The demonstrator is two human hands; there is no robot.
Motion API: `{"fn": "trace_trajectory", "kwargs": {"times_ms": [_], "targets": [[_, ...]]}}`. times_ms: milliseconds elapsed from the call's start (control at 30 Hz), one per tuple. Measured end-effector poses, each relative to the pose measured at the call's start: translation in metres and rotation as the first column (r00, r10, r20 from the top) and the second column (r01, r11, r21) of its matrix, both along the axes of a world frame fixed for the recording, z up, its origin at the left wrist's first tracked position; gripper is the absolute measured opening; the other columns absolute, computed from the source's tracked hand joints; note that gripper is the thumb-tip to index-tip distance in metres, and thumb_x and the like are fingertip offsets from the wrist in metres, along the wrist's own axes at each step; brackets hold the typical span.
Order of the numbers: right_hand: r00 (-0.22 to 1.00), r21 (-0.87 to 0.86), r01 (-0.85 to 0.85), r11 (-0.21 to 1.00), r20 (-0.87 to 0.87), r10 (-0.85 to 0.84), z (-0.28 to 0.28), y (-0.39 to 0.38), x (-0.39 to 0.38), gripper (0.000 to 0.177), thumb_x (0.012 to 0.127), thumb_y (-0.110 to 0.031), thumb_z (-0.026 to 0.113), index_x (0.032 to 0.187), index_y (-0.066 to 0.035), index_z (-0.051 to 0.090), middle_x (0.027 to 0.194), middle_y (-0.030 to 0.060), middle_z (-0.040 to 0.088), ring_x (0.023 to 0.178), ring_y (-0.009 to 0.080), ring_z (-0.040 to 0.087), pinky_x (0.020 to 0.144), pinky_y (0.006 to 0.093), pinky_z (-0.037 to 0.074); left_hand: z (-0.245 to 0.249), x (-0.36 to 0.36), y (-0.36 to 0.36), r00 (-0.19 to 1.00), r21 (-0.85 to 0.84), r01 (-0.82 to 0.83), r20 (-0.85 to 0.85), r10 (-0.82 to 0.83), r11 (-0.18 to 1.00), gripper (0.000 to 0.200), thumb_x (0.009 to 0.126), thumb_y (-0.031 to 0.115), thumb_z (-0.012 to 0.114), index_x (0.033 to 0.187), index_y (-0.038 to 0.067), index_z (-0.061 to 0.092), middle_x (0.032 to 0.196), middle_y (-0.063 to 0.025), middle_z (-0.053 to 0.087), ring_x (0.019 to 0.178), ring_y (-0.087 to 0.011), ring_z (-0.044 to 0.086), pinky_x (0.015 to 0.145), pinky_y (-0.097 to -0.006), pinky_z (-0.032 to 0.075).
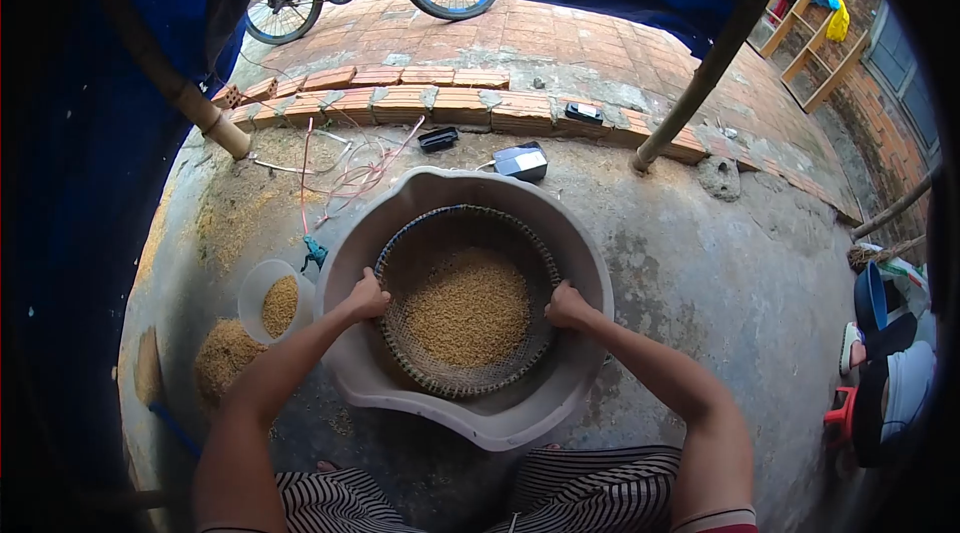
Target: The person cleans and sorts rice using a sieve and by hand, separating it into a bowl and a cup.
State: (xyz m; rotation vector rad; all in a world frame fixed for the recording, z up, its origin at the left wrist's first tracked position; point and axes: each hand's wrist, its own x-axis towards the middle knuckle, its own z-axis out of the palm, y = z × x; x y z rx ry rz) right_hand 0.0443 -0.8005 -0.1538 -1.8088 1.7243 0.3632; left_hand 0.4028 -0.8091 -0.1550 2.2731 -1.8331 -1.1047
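A round woven sieve (468,385) with a bound rim holds a heap of tan grain (468,308). My left hand (368,295) is closed on its left rim, and my right hand (568,305) grips the right rim. Both hands are inside the outline of a large grey plastic basin (520,425), whose uneven rim surrounds the sieve. What lies in the basin below the sieve is hidden. Left of the basin, a translucent bowl (253,293) contains more grain, beside a brownish pile (224,358) on the concrete.
Loose wires (365,173), a black case (437,139) and a grey-black box (520,161) lie beyond the basin. A low brick edge (400,105) runs behind them. Bamboo poles (700,83) stand at both sides. At the right sit a red stool (842,415) and a seated person (905,388).
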Motion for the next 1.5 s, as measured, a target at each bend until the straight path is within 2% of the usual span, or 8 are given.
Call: {"fn": "trace_trajectory", "kwargs": {"times_ms": [533, 633, 700, 833, 1033, 1200, 1333, 1500], "targets": [[0.886, 0.226, 0.307, 0.924, 0.287, -0.364, 0.024, 0.037, 0.034, 0.064, 0.077, -0.027, 0.058, 0.118, 0.016, 0.034, 0.105, 0.0291, 0.054, 0.095, 0.0348, 0.058, 0.081, 0.0379, 0.047, 0.162, 0.020, 0.014, 0.994, -0.388, 0.023, -0.090, -0.063, 0.921, 0.040, 0.070, 0.024, 0.056, 0.098, -0.004, 0.053, 0.068, -0.0152, 0.060, 0.058, -0.0243, 0.060, 0.057, -0.0330, 0.048], [0.700, 0.139, -0.101, 0.985, 0.714, -0.029, 0.019, 0.030, 0.036, 0.037, 0.075, -0.022, 0.060, 0.093, 0.010, 0.056, 0.088, 0.0239, 0.062, 0.085, 0.0369, 0.061, 0.071, 0.0462, 0.050, 0.144, 0.065, -0.015, 0.937, -0.382, -0.077, -0.343, -0.064, 0.921, 0.038, 0.071, 0.023, 0.055, 0.098, -0.004, 0.053, 0.070, -0.0153, 0.060, 0.059, -0.0203, 0.060, 0.057, -0.0333, 0.049], [0.713, 0.304, 0.381, 0.873, 0.505, -0.487, 0.050, 0.032, 0.039, 0.036, 0.076, -0.019, 0.056, 0.096, 0.011, 0.054, 0.081, 0.0227, 0.062, 0.079, 0.0324, 0.063, 0.060, 0.0375, 0.053, 0.134, 0.050, 0.001, 0.956, -0.339, -0.067, -0.290, -0.037, 0.938, 0.037, 0.071, 0.023, 0.054, 0.097, -0.004, 0.053, 0.071, -0.0163, 0.061, 0.060, -0.0205, 0.061, 0.058, -0.0336, 0.049], [0.967, 0.165, 0.147, 0.975, 0.183, -0.177, 0.050, 0.047, 0.035, 0.024, 0.082, -0.008, 0.048, 0.096, 0.011, 0.049, 0.086, 0.0194, 0.060, 0.072, 0.0267, 0.064, 0.059, 0.0397, 0.058, 0.108, 0.028, 0.027, 0.953, -0.453, 0.086, -0.223, -0.206, 0.887, 0.035, 0.072, 0.021, 0.053, 0.095, -0.005, 0.052, 0.068, -0.0154, 0.059, 0.063, -0.0190, 0.061, 0.058, -0.0340, 0.049], [0.521, 0.462, 0.326, 0.825, 0.640, -0.565, 0.083, 0.038, 0.032, 0.037, 0.078, -0.016, 0.054, 0.099, 0.014, 0.050, 0.087, 0.0169, 0.062, 0.077, 0.0253, 0.064, 0.065, 0.0324, 0.056, 0.130, 0.060, -0.015, 0.815, -0.369, -0.118, -0.566, -0.123, 0.922, 0.031, 0.074, 0.020, 0.052, 0.092, -0.005, 0.055, 0.063, -0.0089, 0.057, 0.050, -0.0143, 0.055, 0.044, -0.0284, 0.045], [0.951, 0.060, 0.235, 0.970, 0.191, -0.242, 0.061, 0.053, 0.034, 0.039, 0.077, -0.024, 0.056, 0.091, 0.012, 0.056, 0.090, 0.0206, 0.061, 0.079, 0.0277, 0.064, 0.066, 0.0332, 0.052, 0.128, 0.028, 0.001, 0.947, -0.663, 0.072, -0.190, -0.260, 0.745, 0.042, 0.072, 0.022, 0.053, 0.105, -0.004, 0.054, 0.071, -0.0186, 0.061, 0.068, -0.0270, 0.062, 0.067, -0.0349, 0.049], [0.542, 0.424, 0.400, 0.812, 0.605, -0.583, 0.082, 0.040, 0.042, 0.030, 0.078, -0.018, 0.054, 0.092, 0.008, 0.056, 0.086, 0.0145, 0.061, 0.075, 0.0189, 0.062, 0.060, 0.0303, 0.053, 0.129, 0.064, -0.026, 0.881, -0.492, -0.010, -0.415, -0.225, 0.870, 0.045, 0.072, 0.024, 0.054, 0.107, -0.004, 0.053, 0.072, -0.0179, 0.062, 0.068, -0.0270, 0.063, 0.066, -0.0337, 0.049], [0.973, -0.010, 0.232, 0.973, 0.000, -0.232, 0.027, 0.038, 0.023, 0.027, 0.081, -0.015, 0.049, 0.095, 0.008, 0.055, 0.088, 0.0134, 0.061, 0.075, 0.0213, 0.063, 0.063, 0.0348, 0.056, 0.102, 0.031, 0.004, 0.928, -0.641, 0.113, -0.205, -0.311, 0.759, 0.047, 0.070, 0.022, 0.054, 0.109, -0.004, 0.050, 0.073, -0.0201, 0.061, 0.066, -0.0295, 0.061, 0.067, -0.0385, 0.048]]}}
